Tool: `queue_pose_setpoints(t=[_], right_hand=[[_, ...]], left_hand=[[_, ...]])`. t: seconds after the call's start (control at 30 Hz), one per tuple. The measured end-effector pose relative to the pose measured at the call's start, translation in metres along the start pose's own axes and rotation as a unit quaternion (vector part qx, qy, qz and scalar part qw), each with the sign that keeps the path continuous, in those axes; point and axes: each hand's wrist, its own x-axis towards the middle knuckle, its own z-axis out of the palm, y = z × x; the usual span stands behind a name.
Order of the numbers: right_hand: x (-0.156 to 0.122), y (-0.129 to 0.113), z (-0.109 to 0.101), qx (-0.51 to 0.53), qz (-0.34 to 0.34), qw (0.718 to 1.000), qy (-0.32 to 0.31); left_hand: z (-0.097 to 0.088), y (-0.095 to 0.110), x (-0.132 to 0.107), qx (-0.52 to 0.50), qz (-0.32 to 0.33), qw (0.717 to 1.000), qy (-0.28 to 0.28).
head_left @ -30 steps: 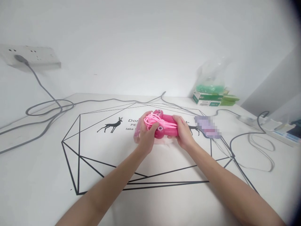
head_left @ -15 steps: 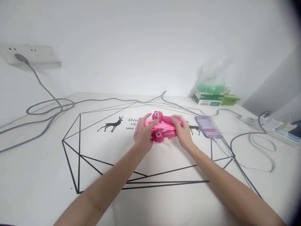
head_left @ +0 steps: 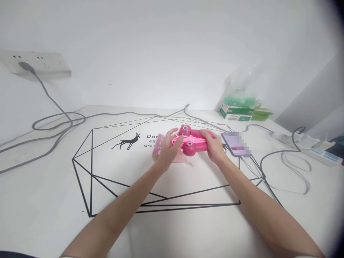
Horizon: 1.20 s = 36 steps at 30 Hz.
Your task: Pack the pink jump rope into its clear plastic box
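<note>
A pink skipping rope with two bear-headed handles and a bundled light-pink cord is held over the middle of the white table. My right hand is wrapped round the handles' right ends. The fingers of my left hand pinch the cord at the bear heads. A clear pink pouch lies on the table under and left of my left hand.
A phone on a cable lies just right of my right hand. Green boxes with a plastic bag stand at the back right. Grey cables loop at the left and a power strip lies at the right.
The rope bundle has shifted slightly to the right and turned in my hands. My left fingers have moved along the cord near the bear heads.
</note>
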Motion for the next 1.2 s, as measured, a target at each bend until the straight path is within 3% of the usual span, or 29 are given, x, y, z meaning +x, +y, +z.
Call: queue_pose_setpoints(t=[0.1, 0.2, 0.27, 0.4, 0.43, 0.7, 1.2], right_hand=[[0.010, -0.004, -0.017, -0.029, -0.024, 0.999, 0.009], [0.016, -0.010, -0.032, -0.124, -0.079, 0.989, 0.012], [0.018, -0.015, -0.039, -0.176, -0.105, 0.979, 0.006], [0.019, -0.023, -0.049, -0.241, -0.122, 0.963, 0.009], [0.019, -0.024, -0.051, -0.254, -0.122, 0.959, 0.013], [0.022, -0.029, -0.055, -0.278, -0.132, 0.950, 0.045], [0.012, -0.049, -0.050, -0.197, -0.095, 0.975, 0.039]], left_hand=[[-0.006, -0.003, 0.002, 0.131, 0.074, 0.988, -0.032], [-0.010, -0.009, 0.003, 0.275, 0.134, 0.950, -0.068], [-0.007, -0.011, 0.005, 0.405, 0.127, 0.901, -0.089], [0.010, -0.009, 0.015, 0.643, 0.045, 0.747, -0.160], [0.016, -0.008, 0.019, 0.656, 0.037, 0.735, -0.168], [0.050, -0.007, 0.038, 0.691, -0.041, 0.694, -0.197], [0.049, -0.002, 0.030, 0.694, -0.017, 0.689, -0.207]])
